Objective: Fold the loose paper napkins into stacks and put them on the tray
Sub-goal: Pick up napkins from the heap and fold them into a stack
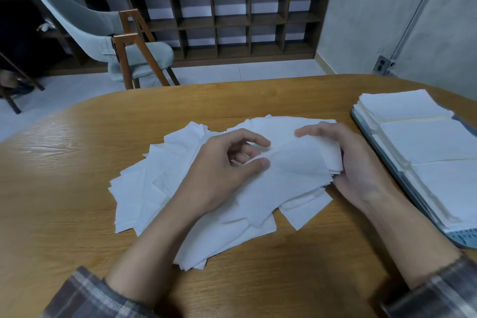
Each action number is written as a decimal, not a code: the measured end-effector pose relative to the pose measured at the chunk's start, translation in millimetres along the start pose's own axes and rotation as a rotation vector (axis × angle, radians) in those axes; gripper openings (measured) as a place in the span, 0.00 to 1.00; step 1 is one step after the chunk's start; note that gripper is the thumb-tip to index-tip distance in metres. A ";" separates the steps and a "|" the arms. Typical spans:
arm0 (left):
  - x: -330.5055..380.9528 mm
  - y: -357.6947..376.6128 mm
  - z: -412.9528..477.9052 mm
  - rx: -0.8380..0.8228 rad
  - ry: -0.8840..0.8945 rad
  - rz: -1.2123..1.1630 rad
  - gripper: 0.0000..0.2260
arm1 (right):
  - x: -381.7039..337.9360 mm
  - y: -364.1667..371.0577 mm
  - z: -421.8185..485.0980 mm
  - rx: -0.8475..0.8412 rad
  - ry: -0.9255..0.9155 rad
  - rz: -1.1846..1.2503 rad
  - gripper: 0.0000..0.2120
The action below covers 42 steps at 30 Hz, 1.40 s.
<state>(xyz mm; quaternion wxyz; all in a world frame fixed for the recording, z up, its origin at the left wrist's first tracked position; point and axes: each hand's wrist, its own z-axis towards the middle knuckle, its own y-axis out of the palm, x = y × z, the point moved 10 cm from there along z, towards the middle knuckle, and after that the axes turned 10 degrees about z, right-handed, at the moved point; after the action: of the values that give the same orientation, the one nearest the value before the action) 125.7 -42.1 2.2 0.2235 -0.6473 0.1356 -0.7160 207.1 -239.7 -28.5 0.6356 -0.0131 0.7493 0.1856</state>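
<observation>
Soft even light, wide-angle edge distortion

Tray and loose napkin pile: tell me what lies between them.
Head view: the right hand, gripping a small napkin stack, lies between the loose napkin pile and the tray; otherwise bare wooden table.

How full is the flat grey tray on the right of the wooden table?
Nearly full: stacks of folded white paper napkins cover the grey tray except its near end.
</observation>
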 end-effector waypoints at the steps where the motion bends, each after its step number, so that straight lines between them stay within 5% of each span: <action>1: 1.6 -1.6 0.1 0.000 0.009 -0.031 0.10 | -0.7 0.6 -0.1 -0.007 -0.002 -0.026 0.20; 3: 4.0 -2.8 0.1 0.003 0.023 -0.073 0.10 | -4.0 5.5 -2.2 -0.044 -0.015 -0.087 0.23; 13: 8.2 -12.6 -0.5 0.134 0.060 -0.100 0.07 | -15.4 22.6 -15.1 -0.146 -0.158 -0.251 0.06; 22: 6.3 -23.0 -2.5 0.234 0.043 -0.096 0.06 | -17.1 45.3 -22.8 -0.343 -0.200 -0.140 0.35; 36: 11.1 -31.0 -5.2 0.315 0.093 -0.069 0.06 | -20.2 50.0 -27.2 -0.354 -0.264 -0.247 0.36; 42: 11.9 -27.3 -7.0 0.322 0.058 0.089 0.11 | -26.0 43.3 -25.2 -0.328 -0.298 -0.109 0.36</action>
<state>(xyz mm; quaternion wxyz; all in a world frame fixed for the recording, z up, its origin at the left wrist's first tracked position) 114.0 -25.1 24.8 0.3516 -0.5757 0.0542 -0.7362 177.2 -212.5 10.9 0.7376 -0.1292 0.6052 0.2702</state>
